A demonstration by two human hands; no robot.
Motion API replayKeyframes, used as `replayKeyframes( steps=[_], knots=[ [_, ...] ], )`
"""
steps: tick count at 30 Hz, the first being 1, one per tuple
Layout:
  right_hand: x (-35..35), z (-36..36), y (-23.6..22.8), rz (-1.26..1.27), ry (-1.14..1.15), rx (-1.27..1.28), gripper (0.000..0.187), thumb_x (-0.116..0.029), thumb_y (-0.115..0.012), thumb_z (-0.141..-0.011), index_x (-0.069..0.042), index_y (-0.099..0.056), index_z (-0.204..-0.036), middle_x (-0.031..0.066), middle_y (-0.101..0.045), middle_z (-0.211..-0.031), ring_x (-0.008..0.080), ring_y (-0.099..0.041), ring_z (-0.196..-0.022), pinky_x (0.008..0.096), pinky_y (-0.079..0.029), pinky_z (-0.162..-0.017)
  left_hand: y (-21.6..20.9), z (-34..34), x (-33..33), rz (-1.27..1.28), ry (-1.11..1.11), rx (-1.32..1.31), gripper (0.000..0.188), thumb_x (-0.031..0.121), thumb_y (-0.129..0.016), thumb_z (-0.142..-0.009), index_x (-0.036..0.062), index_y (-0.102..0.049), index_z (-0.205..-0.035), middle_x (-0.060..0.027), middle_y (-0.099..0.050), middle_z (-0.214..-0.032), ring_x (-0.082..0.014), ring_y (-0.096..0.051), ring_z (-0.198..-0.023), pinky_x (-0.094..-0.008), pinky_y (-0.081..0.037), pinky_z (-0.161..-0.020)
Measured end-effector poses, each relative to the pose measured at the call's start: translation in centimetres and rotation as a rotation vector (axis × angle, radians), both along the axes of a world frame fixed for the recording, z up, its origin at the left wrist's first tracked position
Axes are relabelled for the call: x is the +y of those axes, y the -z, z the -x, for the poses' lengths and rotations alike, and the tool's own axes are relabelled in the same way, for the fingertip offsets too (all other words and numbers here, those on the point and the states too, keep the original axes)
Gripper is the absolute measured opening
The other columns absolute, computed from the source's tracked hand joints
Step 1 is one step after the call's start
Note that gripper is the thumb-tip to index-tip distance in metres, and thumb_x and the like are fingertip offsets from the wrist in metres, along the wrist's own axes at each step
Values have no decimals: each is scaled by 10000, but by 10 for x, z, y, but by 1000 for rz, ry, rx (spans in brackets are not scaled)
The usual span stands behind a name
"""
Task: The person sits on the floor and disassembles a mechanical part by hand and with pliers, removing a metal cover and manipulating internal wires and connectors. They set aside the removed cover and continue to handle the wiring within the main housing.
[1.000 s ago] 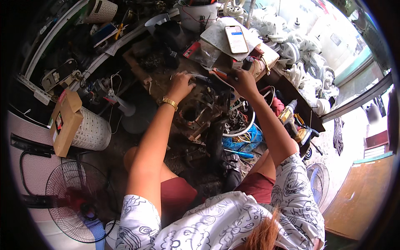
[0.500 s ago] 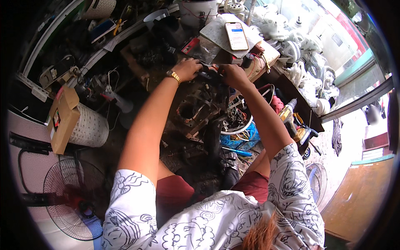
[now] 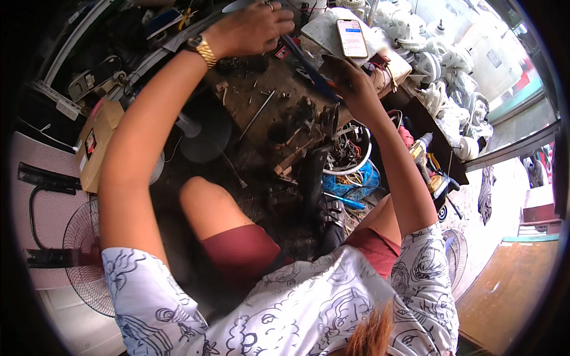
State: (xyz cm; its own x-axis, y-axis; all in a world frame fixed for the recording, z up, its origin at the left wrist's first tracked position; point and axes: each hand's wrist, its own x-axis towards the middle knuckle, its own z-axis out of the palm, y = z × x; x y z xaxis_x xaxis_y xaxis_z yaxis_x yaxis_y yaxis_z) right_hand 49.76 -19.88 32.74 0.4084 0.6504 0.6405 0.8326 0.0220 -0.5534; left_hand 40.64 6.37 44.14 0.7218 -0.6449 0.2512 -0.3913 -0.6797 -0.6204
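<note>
My left hand (image 3: pixel 255 29), wearing a gold watch on the wrist, is raised over the far side of the workbench. Its bent fingers grip one end of a long dark strip (image 3: pixel 306 63). The strip slants down to the right and passes by my right hand (image 3: pixel 351 82). Those fingers are curled, and what lies in them is mostly hidden. A bit of orange shows beneath, too small to name. Below sits a dark, greasy metal motor part (image 3: pixel 303 115) on the bench (image 3: pixel 240 107), with small bolts and a thin rod (image 3: pixel 256 114) nearby.
A lit phone (image 3: pixel 352 38) rests at the back. White fan parts (image 3: pixel 436 65) in plastic pile up at the right, near a yellow drill (image 3: pixel 420 146). A white-rimmed bucket (image 3: pixel 367 148) holds wires. Standing fans (image 3: pixel 89 258) and a cardboard box (image 3: pixel 98 142) are at the left.
My left hand has lifted away up and to the left, and the dark strip now stretches out from it. My right hand has shifted slightly right. The view has turned a little.
</note>
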Motion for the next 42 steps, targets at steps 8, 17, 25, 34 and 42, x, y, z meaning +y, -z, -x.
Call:
replayKeyframes(
  steps=[8,17,25,34,42],
  knots=[
    [-85,94,15,149,-397,531,664,72,-595,-805,-10,-405,-1436,74,-615,-1176,137,-591,-1010,299,-481,-908,5,81,-97,28,88,140,401,245,-688,-732,130,-572,-1098,-11,-550,-1180,-207,-508,-1112,-373,-431,-936],
    [-127,173,68,149,-297,737,572,-12,-685,-831,30,-480,-1364,161,-586,-1298,202,-565,-1199,327,-425,-1027,43,108,-144,104,95,277,400,273,-734,-746,167,-566,-1093,-4,-539,-1206,-213,-488,-1179,-375,-430,-958],
    [-158,150,144,165,82,646,621,122,-648,-785,8,-465,-1368,109,-614,-1213,170,-614,-1086,296,-480,-948,117,124,-109,409,-220,166,497,249,-761,-750,203,-599,-1218,-52,-547,-1271,-281,-479,-1236,-451,-421,-1000],
    [-142,158,164,356,428,-53,661,-214,-776,-673,-180,-599,-1309,140,-607,-1124,301,-587,-1040,449,-377,-868,166,107,-87,1138,-302,511,97,74,-705,-809,16,-711,-886,-117,-719,-805,-233,-694,-738,-338,-527,-701],
    [-123,163,157,351,410,-103,640,-215,-761,-694,-188,-603,-1313,118,-615,-1100,275,-598,-999,457,-388,-854,155,106,-88,972,-349,490,109,142,-718,-812,42,-709,-855,-121,-708,-810,-270,-682,-775,-373,-517,-742]
  ],
)
